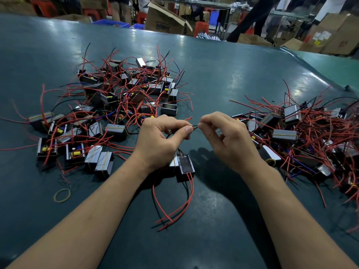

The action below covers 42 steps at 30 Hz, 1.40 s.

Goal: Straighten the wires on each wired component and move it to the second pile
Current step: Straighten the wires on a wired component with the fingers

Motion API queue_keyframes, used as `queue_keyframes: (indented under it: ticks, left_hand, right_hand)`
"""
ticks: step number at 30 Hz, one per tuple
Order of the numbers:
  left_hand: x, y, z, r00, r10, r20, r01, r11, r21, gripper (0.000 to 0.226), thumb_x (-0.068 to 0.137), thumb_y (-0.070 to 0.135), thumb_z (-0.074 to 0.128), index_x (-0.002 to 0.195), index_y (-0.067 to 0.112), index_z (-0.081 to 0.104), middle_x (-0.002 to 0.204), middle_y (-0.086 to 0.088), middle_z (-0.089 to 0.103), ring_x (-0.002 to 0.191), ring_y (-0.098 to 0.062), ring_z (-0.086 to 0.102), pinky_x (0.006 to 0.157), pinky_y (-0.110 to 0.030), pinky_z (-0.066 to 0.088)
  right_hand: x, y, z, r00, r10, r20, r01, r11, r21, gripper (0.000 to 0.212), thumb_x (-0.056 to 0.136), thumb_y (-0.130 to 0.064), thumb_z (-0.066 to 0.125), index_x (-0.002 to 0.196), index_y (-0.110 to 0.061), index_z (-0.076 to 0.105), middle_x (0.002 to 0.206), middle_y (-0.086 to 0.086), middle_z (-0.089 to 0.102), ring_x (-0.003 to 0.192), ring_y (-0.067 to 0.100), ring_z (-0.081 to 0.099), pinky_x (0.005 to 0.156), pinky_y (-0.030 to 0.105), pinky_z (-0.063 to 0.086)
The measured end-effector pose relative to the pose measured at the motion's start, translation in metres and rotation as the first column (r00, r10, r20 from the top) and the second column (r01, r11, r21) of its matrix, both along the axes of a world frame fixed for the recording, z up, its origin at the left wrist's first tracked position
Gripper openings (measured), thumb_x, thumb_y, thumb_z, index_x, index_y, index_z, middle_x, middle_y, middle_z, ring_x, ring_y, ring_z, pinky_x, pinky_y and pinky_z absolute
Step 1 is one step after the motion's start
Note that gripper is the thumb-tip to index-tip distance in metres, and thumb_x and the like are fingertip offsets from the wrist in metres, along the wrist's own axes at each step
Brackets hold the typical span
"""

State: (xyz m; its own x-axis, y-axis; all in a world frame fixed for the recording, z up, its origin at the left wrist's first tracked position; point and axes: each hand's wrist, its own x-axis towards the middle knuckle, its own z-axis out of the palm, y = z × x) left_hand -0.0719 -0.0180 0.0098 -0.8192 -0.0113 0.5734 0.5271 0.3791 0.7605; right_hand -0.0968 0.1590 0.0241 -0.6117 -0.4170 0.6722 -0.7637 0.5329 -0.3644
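Just beyond the wired component [185,166] lying on the dark table [223,74], the left hand [159,140] and right hand [229,138] each pinch its thin black wire [194,126], stretched between their fingertips, between the two piles.

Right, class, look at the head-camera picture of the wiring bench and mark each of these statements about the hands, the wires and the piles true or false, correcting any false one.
1. Both hands pinch a thin black wire between them. True.
2. The left hand lies flat on the table. False: it is raised, with thumb and forefinger pinching the wire.
3. A loose yellow rubber band lies on the green table, left of the left forearm. True.
4. The component below the hands has only blue wires. False: red and black wires trail from it.
5. The right hand holds a screwdriver. False: it pinches only the wire.
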Motion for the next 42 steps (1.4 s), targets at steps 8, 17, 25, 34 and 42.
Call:
queue_keyframes:
  ticks: [8,17,25,34,42]
  left_hand:
    - [0.001,0.005,-0.003,0.971,0.062,-0.23,-0.115,0.967,-0.226,0.005,0.081,0.007,0.073,0.08,0.006,0.078,0.073,-0.003,0.071,0.069,-0.026,0.059,0.067,-0.034,0.048]
    - [0.0,0.003,-0.004,0.977,0.09,-0.193,-0.132,0.967,-0.22,0.008,0.081,0.011,0.071,0.082,0.008,0.078,0.074,-0.001,0.071,0.07,-0.022,0.058,0.069,-0.034,0.048]
    - [0.0,0.003,-0.004,0.978,0.093,-0.185,-0.133,0.968,-0.215,0.008,0.082,0.009,0.07,0.082,0.009,0.077,0.074,0.0,0.072,0.071,-0.021,0.06,0.071,-0.034,0.049]
    - [0.0,-0.001,-0.002,0.988,0.112,-0.106,-0.127,0.981,-0.145,0.008,0.085,0.009,0.07,0.08,0.01,0.077,0.073,0.005,0.071,0.072,-0.013,0.059,0.074,-0.02,0.044]
    - [0.0,0.001,-0.002,0.992,0.08,-0.102,-0.092,0.989,-0.119,0.009,0.084,0.01,0.069,0.078,0.014,0.076,0.071,0.005,0.07,0.069,-0.013,0.058,0.071,-0.024,0.046]
  right_hand:
    - [0.012,-0.028,0.009,0.142,0.503,0.853,0.562,0.668,-0.488,0.026,0.084,-0.01,0.039,0.059,-0.016,0.038,0.041,-0.008,0.026,0.029,0.005,0.022,0.023,0.015,0.013]
    - [0.019,-0.029,-0.005,0.895,-0.36,0.263,0.385,0.921,-0.05,0.033,0.091,-0.022,0.06,0.062,-0.018,0.045,0.051,-0.006,0.045,0.051,0.021,0.045,0.056,0.03,0.03]
    - [0.017,-0.028,-0.006,0.936,-0.343,0.073,0.346,0.938,-0.027,0.031,0.091,-0.023,0.06,0.065,-0.011,0.049,0.052,0.002,0.045,0.051,0.033,0.043,0.057,0.032,0.029]
    - [0.005,-0.004,0.001,0.996,-0.077,-0.033,0.08,0.994,0.076,0.013,0.089,-0.015,0.07,0.094,-0.004,0.072,0.077,0.007,0.065,0.062,0.026,0.058,0.059,0.042,0.051]
    - [0.005,-0.006,-0.004,0.992,-0.115,0.048,0.11,0.99,0.09,0.025,0.096,-0.018,0.057,0.082,-0.001,0.067,0.067,0.008,0.063,0.06,0.029,0.054,0.057,0.042,0.046]
